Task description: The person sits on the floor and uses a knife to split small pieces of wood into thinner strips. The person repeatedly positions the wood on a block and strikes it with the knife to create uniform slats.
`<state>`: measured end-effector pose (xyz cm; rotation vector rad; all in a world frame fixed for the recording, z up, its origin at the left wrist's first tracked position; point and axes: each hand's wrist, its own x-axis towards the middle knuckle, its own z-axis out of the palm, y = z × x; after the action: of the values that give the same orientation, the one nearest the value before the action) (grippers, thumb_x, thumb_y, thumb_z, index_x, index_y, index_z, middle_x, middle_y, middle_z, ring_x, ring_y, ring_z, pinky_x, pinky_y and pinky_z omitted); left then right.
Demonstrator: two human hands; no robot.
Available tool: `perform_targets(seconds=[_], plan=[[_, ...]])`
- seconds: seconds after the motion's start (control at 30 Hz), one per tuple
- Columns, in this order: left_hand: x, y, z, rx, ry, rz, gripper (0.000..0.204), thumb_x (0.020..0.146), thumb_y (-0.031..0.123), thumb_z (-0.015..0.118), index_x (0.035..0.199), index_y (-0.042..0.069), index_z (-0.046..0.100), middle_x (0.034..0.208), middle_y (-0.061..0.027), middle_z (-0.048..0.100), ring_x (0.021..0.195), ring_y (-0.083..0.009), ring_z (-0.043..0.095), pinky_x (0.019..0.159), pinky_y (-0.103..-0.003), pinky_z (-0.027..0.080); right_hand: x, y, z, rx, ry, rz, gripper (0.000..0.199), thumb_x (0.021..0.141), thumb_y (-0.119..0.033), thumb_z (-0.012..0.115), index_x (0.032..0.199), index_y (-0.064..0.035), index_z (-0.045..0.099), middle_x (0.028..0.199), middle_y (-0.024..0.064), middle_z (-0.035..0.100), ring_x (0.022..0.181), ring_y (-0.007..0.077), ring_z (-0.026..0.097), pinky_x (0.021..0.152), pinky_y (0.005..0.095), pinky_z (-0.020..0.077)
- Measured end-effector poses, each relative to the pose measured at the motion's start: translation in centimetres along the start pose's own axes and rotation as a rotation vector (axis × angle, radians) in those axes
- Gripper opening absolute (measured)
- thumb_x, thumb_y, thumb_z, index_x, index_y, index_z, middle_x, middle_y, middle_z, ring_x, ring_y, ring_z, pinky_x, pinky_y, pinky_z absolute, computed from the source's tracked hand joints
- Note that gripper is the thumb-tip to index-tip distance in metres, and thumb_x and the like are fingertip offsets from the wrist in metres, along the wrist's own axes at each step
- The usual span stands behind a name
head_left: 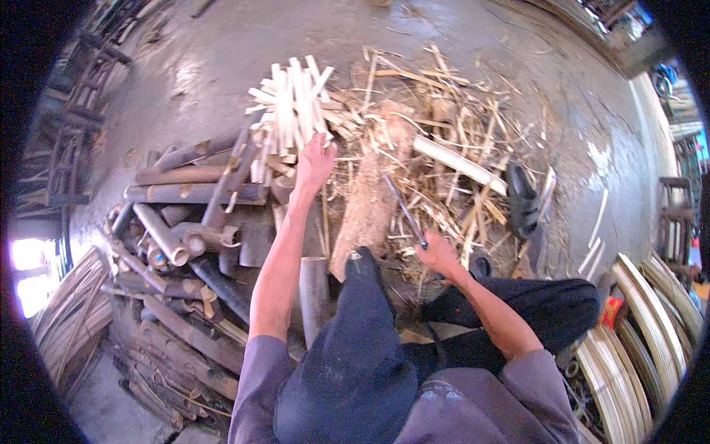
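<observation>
Beyond the raised knee, the left hand (313, 164) is stretched out with fingers loosely spread, its fingertips touching the near edge of a heap of pale split sticks (292, 103). To its left, dark bamboo poles (188, 222) are stacked closely, leaving little room on that side. A long knife (404, 211) is gripped by the right hand (438, 255), fingers closed round the handle, blade angled up across a wooden block (370, 200). Loose shavings (458, 148) are strewn around the block; bare grey floor (222, 44) lies open past the sticks. Curved pale strips (643, 325) are piled at the right edge.
</observation>
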<state>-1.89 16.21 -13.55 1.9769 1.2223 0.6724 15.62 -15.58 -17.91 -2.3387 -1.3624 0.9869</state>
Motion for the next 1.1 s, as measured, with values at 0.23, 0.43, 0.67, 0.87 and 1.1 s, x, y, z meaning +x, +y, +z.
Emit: perform_targets(seconds=[0.23, 0.43, 0.67, 0.87, 1.1], plan=[[-0.9, 7.8, 13.1, 0.341, -0.249, 0.588, 0.052, 0.081, 0.016, 0.064, 0.129, 0.004, 0.050, 0.135, -0.0203, 0.048, 0.127, -0.0360, 0.044, 0.107, -0.045, 0.036, -4.2, -4.0, -2.1, 0.552, -0.200, 0.062, 0.073, 0.087, -0.017, 0.060, 0.150, -0.0106, 0.024, 0.078, 0.0105, 0.062, 0.060, 0.0145, 0.059, 0.059, 0.0325, 0.0523], [1.5, 6.8, 19.0, 0.639, -0.338, 0.805, 0.038, 0.083, 0.008, 0.055, 0.121, 0.010, 0.052, 0.127, -0.0157, 0.052, 0.128, -0.0329, 0.044, 0.108, -0.049, 0.032, -4.6, -5.1, 1.2, 0.635, -0.180, 0.124, 0.072, 0.091, -0.020, 0.057, 0.152, -0.0158, 0.019, 0.101, 0.0104, 0.065, 0.061, 0.0118, 0.058, 0.062, 0.0304, 0.0532], [-1.3, 9.8, 10.4, 0.098, -0.974, 0.246, 0.027, 0.093, 0.015, 0.051, 0.118, 0.007, 0.052, 0.103, -0.0128, 0.063, 0.100, -0.0261, 0.060, 0.090, -0.043, 0.046, -4.6, -1.8, 0.0, 1.023, -0.056, 0.225, 0.060, 0.091, -0.022, 0.060, 0.145, -0.0109, 0.036, 0.074, 0.0016, 0.058, 0.054, 0.0090, 0.052, 0.049, 0.0259, 0.0456], [-10.5, 8.8, -1.6, -0.729, -0.931, -0.207, 0.052, 0.092, 0.018, 0.057, 0.138, 0.000, 0.040, 0.121, -0.0092, 0.059, 0.107, -0.0168, 0.056, 0.100, -0.032, 0.040, -2.0, -2.0, -3.4, 1.209, 0.344, 0.368, 0.054, 0.093, -0.018, 0.057, 0.142, -0.0093, 0.035, 0.068, 0.0022, 0.052, 0.050, 0.0114, 0.049, 0.043, 0.0277, 0.0418], [-8.1, 8.2, 1.1, -1.106, -0.183, -0.272, 0.033, 0.089, 0.016, 0.069, 0.116, 0.005, 0.056, 0.101, -0.0003, 0.063, 0.089, -0.0119, 0.058, 0.083, -0.028, 0.047, -2.7, -5.0, -6.9, 1.245, 0.336, 0.177, 0.042, 0.095, -0.018, 0.055, 0.132, -0.0091, 0.037, 0.075, 0.0040, 0.056, 0.057, 0.0127, 0.056, 0.050, 0.0278, 0.0474]])
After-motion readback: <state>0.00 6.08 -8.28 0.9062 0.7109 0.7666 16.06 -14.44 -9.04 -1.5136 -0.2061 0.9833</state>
